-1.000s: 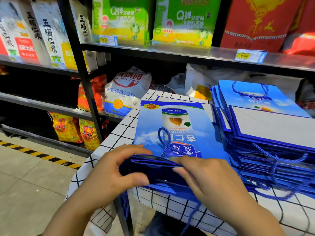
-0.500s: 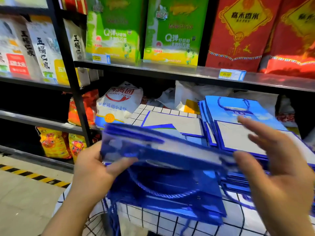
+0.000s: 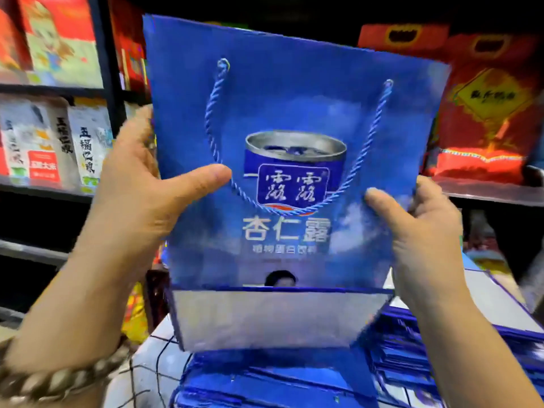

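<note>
The blue paper bag [image 3: 282,119] is held upright in the air above the table [image 3: 147,375]. The left hand [image 3: 141,195] grips its left edge and the right hand [image 3: 412,231] pinches its right edge, thumbs on the printed front. More blue bags [image 3: 426,348] lie stacked beneath.

Store shelving fills the background: a black metal upright [image 3: 101,54] separates bays stocked with packaged goods. On the left shelf [image 3: 44,187] stand white rice sacks [image 3: 85,142] printed with black characters, one carrying a red label [image 3: 44,166]; above them sit blurred red and green boxes [image 3: 59,39]. At right, red gift packs [image 3: 488,113] with gold diamond emblems rest on a grey shelf [image 3: 500,192]. In the foreground, a surface [image 3: 147,372] covered in white cloth with a black grid carries piles of flattened blue bags [image 3: 426,348], some showing white panels. A yellow packet [image 3: 134,313] is visible low down, beyond the surface's left edge.
</note>
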`<action>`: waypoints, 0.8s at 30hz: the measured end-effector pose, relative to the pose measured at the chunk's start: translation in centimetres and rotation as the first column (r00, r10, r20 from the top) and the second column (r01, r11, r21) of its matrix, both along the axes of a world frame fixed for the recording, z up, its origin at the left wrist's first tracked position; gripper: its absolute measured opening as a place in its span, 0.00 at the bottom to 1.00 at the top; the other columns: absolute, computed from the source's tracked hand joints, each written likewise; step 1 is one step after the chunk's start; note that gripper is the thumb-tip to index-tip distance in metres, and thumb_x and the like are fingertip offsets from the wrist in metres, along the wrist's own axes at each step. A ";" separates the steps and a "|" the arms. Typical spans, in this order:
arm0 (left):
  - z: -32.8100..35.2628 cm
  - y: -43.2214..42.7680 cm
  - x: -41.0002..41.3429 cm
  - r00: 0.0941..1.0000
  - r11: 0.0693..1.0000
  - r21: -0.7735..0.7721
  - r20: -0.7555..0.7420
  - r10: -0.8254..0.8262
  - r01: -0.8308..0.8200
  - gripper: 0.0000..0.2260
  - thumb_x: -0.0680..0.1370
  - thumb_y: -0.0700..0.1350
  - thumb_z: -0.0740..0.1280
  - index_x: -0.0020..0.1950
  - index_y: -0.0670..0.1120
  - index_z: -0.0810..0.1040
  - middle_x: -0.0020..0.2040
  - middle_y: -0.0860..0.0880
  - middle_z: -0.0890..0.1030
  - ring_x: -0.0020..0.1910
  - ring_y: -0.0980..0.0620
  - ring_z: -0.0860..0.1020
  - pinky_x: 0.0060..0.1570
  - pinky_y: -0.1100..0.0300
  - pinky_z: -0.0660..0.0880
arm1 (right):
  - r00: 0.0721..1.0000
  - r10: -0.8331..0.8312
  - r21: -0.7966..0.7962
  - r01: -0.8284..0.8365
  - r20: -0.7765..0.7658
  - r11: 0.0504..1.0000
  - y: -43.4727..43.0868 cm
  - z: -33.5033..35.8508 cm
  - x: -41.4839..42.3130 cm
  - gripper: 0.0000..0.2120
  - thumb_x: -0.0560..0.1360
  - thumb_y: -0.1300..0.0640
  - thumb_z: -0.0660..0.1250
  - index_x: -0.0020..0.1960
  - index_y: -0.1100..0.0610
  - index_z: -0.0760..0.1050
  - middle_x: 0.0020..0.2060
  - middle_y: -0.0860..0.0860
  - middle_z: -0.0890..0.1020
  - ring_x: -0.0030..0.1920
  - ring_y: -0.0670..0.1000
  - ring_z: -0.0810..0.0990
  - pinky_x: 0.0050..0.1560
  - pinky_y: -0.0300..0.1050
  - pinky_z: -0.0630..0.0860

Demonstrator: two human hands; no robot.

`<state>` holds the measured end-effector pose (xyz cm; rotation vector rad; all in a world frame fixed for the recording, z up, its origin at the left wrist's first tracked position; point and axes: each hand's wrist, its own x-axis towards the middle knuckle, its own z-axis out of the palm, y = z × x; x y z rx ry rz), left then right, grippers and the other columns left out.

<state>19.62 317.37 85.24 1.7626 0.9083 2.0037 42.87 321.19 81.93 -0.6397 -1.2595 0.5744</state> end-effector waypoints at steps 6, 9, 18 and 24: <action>3.0 3.8 3.9 0.986 0.998 -0.037 -0.163 0.048 -0.054 0.33 0.61 0.36 0.78 0.59 0.51 0.65 0.50 0.62 0.75 0.41 0.74 0.75 0.38 0.77 0.72 | 0.988 0.015 -0.138 0.006 0.151 0.990 1.0 4.8 4.5 0.04 0.71 0.66 0.67 0.42 0.58 0.77 0.33 0.46 0.84 0.34 0.44 0.81 0.38 0.41 0.80; 4.0 8.1 7.8 0.983 0.981 -0.183 -0.157 -0.097 0.067 0.24 0.64 0.34 0.76 0.53 0.47 0.70 0.43 0.61 0.78 0.36 0.70 0.76 0.35 0.72 0.74 | 0.961 -0.033 -0.308 0.119 0.273 0.944 3.0 6.2 9.1 0.03 0.73 0.63 0.66 0.41 0.60 0.77 0.30 0.49 0.84 0.29 0.48 0.81 0.33 0.44 0.79; -6.2 25.1 21.8 0.936 0.807 -0.535 -0.080 -0.342 0.249 0.22 0.64 0.30 0.75 0.56 0.39 0.76 0.55 0.45 0.80 0.52 0.49 0.79 0.55 0.51 0.75 | 0.805 -0.144 -0.606 0.538 0.576 0.586 14.6 -1.2 22.1 0.06 0.71 0.63 0.71 0.39 0.66 0.76 0.23 0.53 0.79 0.24 0.50 0.77 0.34 0.45 0.73; -12.4 28.8 23.4 0.769 0.806 -0.505 -0.631 -0.100 -0.310 0.29 0.64 0.59 0.74 0.59 0.45 0.75 0.56 0.46 0.80 0.55 0.45 0.78 0.45 0.58 0.72 | 0.398 -0.076 -0.329 0.840 0.914 0.431 18.2 -7.1 23.7 0.22 0.72 0.47 0.68 0.30 0.58 0.62 0.30 0.55 0.70 0.36 0.56 0.73 0.29 0.42 0.61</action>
